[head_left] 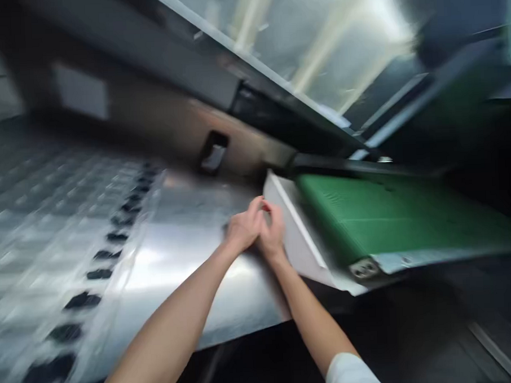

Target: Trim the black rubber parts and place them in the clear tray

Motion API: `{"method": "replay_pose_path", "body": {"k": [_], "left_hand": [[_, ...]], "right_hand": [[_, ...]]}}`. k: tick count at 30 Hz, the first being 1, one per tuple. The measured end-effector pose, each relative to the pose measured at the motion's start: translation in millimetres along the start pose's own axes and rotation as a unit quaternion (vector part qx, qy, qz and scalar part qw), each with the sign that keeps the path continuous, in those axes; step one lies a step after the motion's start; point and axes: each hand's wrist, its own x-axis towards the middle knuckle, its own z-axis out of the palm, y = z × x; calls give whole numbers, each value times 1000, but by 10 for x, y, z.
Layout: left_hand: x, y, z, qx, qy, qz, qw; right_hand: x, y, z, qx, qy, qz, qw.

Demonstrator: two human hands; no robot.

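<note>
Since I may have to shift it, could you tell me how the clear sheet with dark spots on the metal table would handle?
The clear sheet looks thin and see-through, so probably light and floppy, sagging if lifted by one edge. It lies on the polished metal table, so a push would likely make it slide. Blur hides detail.

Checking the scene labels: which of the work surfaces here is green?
The belt just right of the right hand, past the white panel. The table on the left is bare silvery metal.
</note>
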Motion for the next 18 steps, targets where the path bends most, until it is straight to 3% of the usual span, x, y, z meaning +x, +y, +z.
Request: {"method": "replay_pose_path", "body": {"k": [3, 5, 8, 11, 15, 18], "left_hand": [[72, -92, 23, -19, 30, -16, 999], [42, -156, 28, -23, 31, -13, 999], [-17, -160, 47, -16, 23, -16, 999], [-12, -136, 74, -11, 20, -9, 1000], [32, -158, 91, -17, 19, 9, 1000], [42, -180, 101, -19, 24, 8, 1000]], "right_hand": [[182, 81, -340, 9, 168, 54, 984], [208, -60, -533, 52, 199, 34, 978], [181, -274, -930, 50, 177, -47, 982], [143, -309, -1444, 0, 145, -143, 979], [104, -125, -2135, -80, 101, -214, 968], [100, 157, -2589, -146, 87, -223, 960]]}}
